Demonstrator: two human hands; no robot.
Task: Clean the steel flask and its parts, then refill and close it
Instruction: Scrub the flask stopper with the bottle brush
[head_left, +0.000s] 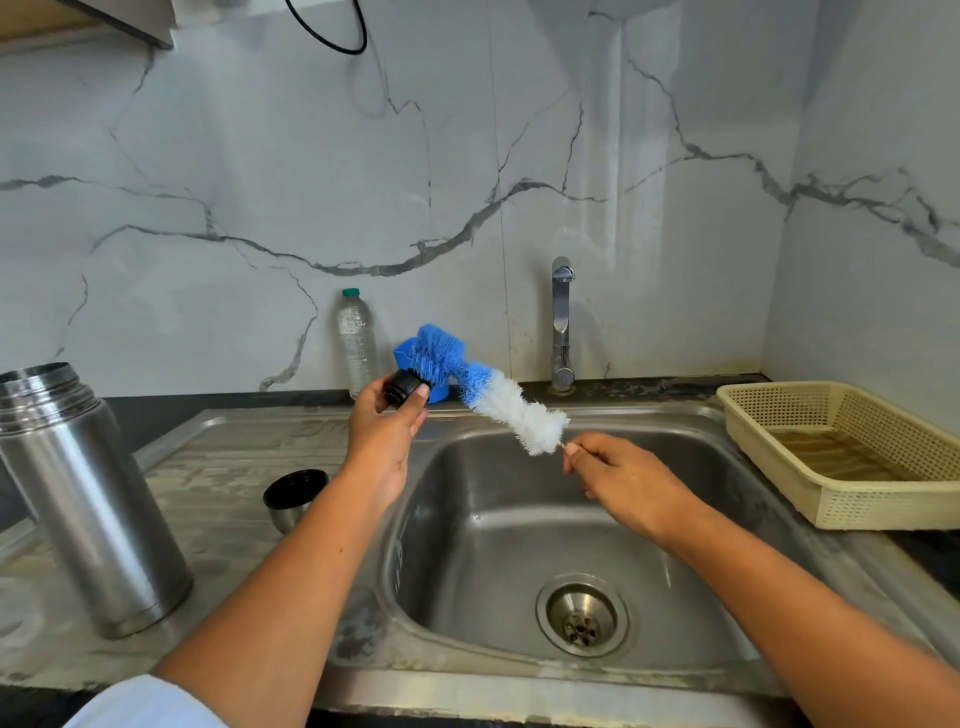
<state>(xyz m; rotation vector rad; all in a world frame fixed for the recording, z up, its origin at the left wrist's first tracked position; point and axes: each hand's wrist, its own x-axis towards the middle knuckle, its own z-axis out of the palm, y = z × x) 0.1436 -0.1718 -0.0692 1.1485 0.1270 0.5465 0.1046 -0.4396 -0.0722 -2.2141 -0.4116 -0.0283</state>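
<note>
The steel sink (493, 519) gave open room beneath both hands. On the desk to its left stood the steel flask (88, 499), uncapped and cut off at the left edge of view. A beige basket (852, 512) ran out of sight on the right. The bottle brush (498, 400) slanted above the basin, its handle hidden in the pinching fingers of the right hand (623, 478). The left hand (387, 431) had its fingers clamped on the black stopper (405, 387), which sat against the blue bristles. The cup (293, 496) stood near the sink's rim.
</note>
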